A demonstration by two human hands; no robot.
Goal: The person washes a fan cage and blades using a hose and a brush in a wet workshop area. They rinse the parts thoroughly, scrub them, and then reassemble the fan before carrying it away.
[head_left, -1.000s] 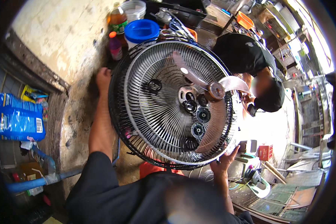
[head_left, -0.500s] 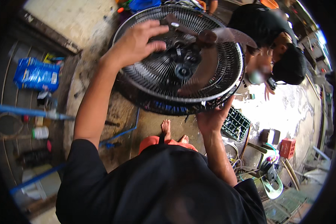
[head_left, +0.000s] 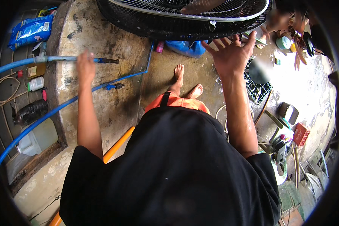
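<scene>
A round black fan guard (head_left: 150, 28) with a pale metal rim fills the top of the view, cut off by its edge. Part of a brown fan blade (head_left: 201, 6) lies within it. My right hand (head_left: 231, 54) is under the guard's near edge, palm up and fingers spread, bearing it from below. Away to the left, my left hand (head_left: 86, 69) is smeared by motion over a light blue pipe (head_left: 66, 59) with a dark end piece. Whether its fingers grip the pipe cannot be made out.
A blue hose (head_left: 37, 122) crosses the left side near a blue bag (head_left: 31, 32) and bottles. An orange pole (head_left: 118, 145) slants beside my left arm. At right are a dark crate (head_left: 257, 90), a red crate (head_left: 301, 134) and another person's hand (head_left: 299, 56).
My left hand has left the space above the fan guard and swung down and left to the blue pipe. The guard now sits higher in view, with my right hand still beneath it.
</scene>
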